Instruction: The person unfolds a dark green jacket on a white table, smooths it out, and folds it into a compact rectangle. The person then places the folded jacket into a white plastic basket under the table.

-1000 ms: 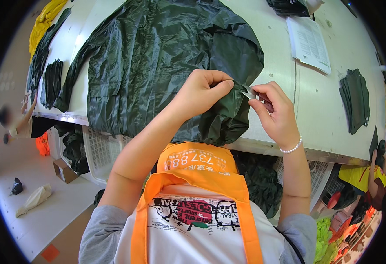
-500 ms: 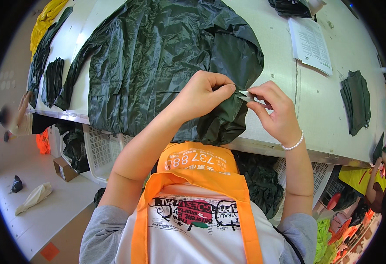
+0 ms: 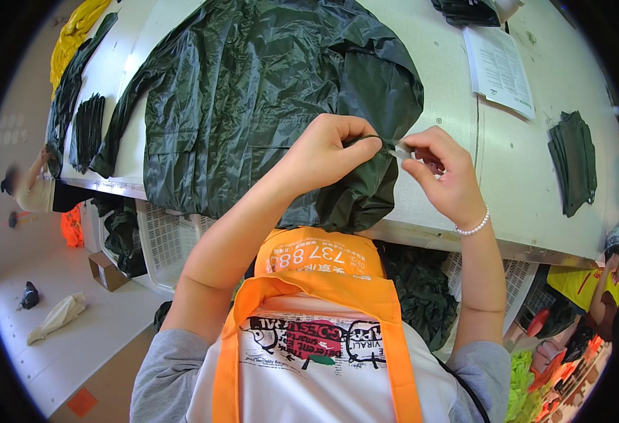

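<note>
A dark green, shiny jacket (image 3: 232,106) lies spread over the metal-topped table (image 3: 450,127). My left hand (image 3: 334,151) pinches a bit of the cloth at the jacket's right side, near the sleeve end. Close against that pinch is a pair of small thread snips (image 3: 400,153), held in my right hand (image 3: 445,173). Their blade tips meet the pinched edge and look closed together. Part of the snips is hidden by my right fingers, and the exact spot at the tips is too small to make out.
Folded dark green pieces (image 3: 572,163) and printed paper sheets (image 3: 500,74) lie on the right. A bundle of dark strips (image 3: 86,134) and yellow cloth (image 3: 73,35) are on the left. White crates (image 3: 165,243) stand below the table edge. Another person (image 3: 34,187) works at far left.
The snips' blades were apart and pointing at the cloth; they have come together at the pinched edge. My left hand keeps its pinch, shifted very slightly right.
</note>
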Tool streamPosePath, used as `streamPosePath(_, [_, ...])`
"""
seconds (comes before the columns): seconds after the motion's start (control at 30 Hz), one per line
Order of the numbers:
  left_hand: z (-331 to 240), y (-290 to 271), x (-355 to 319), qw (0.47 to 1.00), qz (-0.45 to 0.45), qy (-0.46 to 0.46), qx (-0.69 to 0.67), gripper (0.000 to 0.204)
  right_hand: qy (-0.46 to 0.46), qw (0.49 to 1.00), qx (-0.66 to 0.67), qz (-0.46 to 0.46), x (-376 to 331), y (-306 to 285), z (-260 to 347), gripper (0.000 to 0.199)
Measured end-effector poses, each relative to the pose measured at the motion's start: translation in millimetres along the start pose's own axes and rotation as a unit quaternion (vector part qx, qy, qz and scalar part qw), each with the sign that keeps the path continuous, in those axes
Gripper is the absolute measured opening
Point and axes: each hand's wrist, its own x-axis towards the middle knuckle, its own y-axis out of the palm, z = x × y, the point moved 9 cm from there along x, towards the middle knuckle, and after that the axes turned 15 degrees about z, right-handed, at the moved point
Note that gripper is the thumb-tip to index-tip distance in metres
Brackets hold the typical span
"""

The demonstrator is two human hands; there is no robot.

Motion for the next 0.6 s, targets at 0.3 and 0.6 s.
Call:
streamPosePath(0.3, [-4.0, 0.0, -0.9, 0.998, -0.019, -0.014, 0.059, 0.019, 0.022, 0.994, -0.014, -0.105, 9.6, 6.5, 1.0, 0.011])
streamPosePath(0.6, [7.9, -1.9, 2.3, 0.999, -0.053, -0.007, -0.005, 0.021, 0.045, 0.984, 0.105, -0.134, 6.8, 24.9, -22.0, 0.007])
